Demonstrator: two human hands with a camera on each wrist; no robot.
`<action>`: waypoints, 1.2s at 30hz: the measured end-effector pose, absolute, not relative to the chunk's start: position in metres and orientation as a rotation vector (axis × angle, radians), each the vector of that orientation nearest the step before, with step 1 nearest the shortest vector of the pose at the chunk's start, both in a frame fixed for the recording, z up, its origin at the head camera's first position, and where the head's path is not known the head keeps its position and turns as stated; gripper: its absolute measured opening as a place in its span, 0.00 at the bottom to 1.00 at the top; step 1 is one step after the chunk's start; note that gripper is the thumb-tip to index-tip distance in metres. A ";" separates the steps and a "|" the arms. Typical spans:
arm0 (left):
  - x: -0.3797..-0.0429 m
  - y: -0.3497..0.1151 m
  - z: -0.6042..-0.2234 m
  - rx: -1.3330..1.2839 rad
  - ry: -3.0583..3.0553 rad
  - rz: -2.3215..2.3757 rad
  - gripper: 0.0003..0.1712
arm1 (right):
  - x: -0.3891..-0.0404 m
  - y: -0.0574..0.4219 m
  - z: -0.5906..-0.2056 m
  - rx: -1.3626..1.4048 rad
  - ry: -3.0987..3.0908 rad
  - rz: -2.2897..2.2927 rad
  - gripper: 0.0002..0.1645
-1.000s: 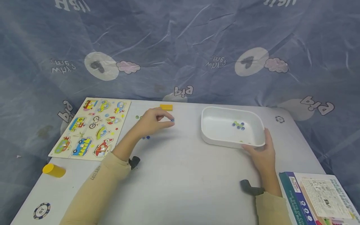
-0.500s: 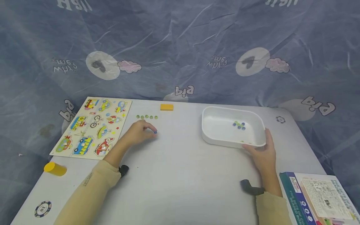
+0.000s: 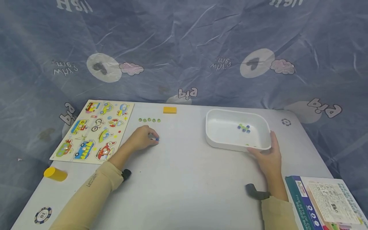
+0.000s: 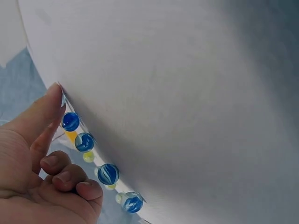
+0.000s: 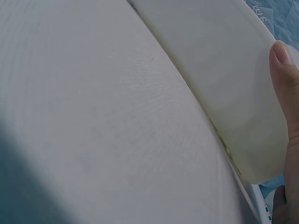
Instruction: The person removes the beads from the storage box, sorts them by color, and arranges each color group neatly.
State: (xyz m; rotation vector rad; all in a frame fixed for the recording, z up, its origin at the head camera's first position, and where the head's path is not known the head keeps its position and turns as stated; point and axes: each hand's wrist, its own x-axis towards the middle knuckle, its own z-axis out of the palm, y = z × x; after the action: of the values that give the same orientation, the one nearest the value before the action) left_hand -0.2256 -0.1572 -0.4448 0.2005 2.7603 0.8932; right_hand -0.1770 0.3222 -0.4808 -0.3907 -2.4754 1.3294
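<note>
My left hand [image 3: 142,138] pinches a blue marble [image 3: 157,139] between thumb and forefinger, down at the tabletop. In the left wrist view the held marble is mostly covered by the fingertips. Several blue swirled marbles [image 4: 108,173] stand in a row beside it, hidden behind the hand in the head view. Behind them runs a row of green marbles [image 3: 149,119]. My right hand [image 3: 268,159] holds the near right corner of a white plastic basin [image 3: 227,147], thumb along its front wall. Inside the basin lies a cluster of blue and green marbles [image 3: 243,128].
A wooden vehicle puzzle board [image 3: 95,131] lies at the left, with a yellow cylinder [image 3: 56,174] in front of it. A yellow block [image 3: 170,110] sits at the back. Poker chips [image 3: 43,215] lie near two corners. A boxed set [image 3: 327,201] occupies the front right.
My left hand has moved left and nearer with the blue marble, down to the table at the end of the blue row, uncovering the green row. The right hand and basin have stayed put.
</note>
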 end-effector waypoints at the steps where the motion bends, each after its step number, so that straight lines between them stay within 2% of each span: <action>1: -0.225 -0.157 -0.445 0.198 2.763 0.887 0.09 | -0.177 0.322 -0.481 -0.392 -2.477 1.328 0.66; 15: -0.223 -0.153 -0.443 0.172 2.783 0.838 0.13 | -0.176 0.322 -0.480 -0.375 -2.472 1.323 0.66; 23: -0.221 -0.143 -0.428 0.308 2.812 0.917 0.18 | -0.177 0.324 -0.483 -0.376 -2.475 1.328 0.66; 28: -0.219 -0.111 -0.404 0.483 2.838 0.982 0.20 | -0.178 0.325 -0.484 -0.379 -2.473 1.325 0.66; 36: -0.228 -0.032 -0.382 0.788 2.734 1.067 0.19 | -0.177 0.324 -0.483 -0.396 -2.478 1.328 0.66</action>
State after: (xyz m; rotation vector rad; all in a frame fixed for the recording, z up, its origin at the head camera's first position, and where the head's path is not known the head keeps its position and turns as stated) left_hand -0.2285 -0.0318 -0.3817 0.7877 2.7336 1.0672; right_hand -0.1771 0.3237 -0.4827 -0.3958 -2.4779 1.3278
